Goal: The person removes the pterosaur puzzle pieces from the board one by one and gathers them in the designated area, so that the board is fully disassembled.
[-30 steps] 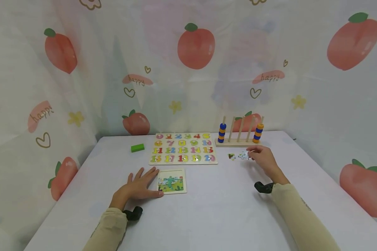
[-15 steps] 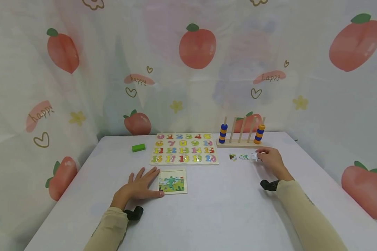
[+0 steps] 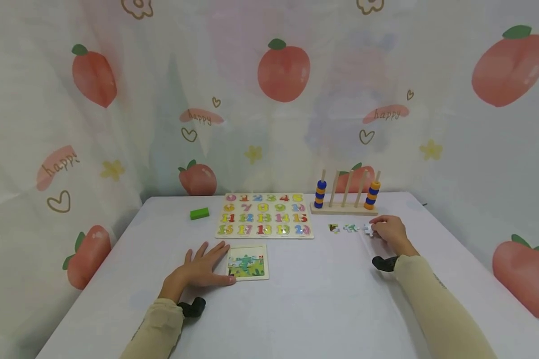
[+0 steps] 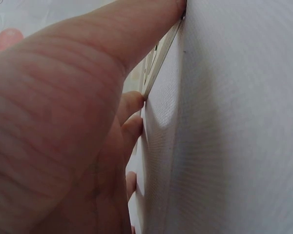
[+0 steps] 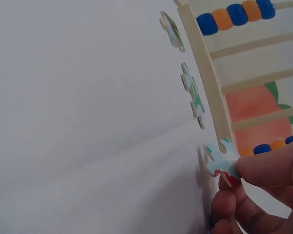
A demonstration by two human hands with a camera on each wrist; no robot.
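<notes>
My right hand [image 3: 390, 232] pinches a pale blue jigsaw piece [image 5: 223, 160] with a red corner between thumb and fingers, at the table's right side. In the right wrist view this piece stands tilted; whether it touches the cloth I cannot tell. Left of it two more jigsaw pieces lie in a row: a green and blue one [image 3: 351, 228] and a darker one [image 3: 334, 228]. My left hand [image 3: 199, 269] lies with spread fingers beside a small framed jigsaw [image 3: 266, 264], thumb at its near left corner, index finger at the far left one. Assembled pieces in the frame show a green figure.
A number board [image 3: 265, 237] with rows of coloured numerals lies behind the framed jigsaw. At its right stands a wooden bead rack [image 3: 344, 209] with blue and orange beads on its outer pegs. A green block [image 3: 199, 213] lies at the back left on the white tablecloth [image 3: 296, 319].
My right hand has moved right, away from the middle piece, carrying the pale piece, which now shows at its fingertips. The left hand stays by the framed jigsaw. The head view shifts slightly.
</notes>
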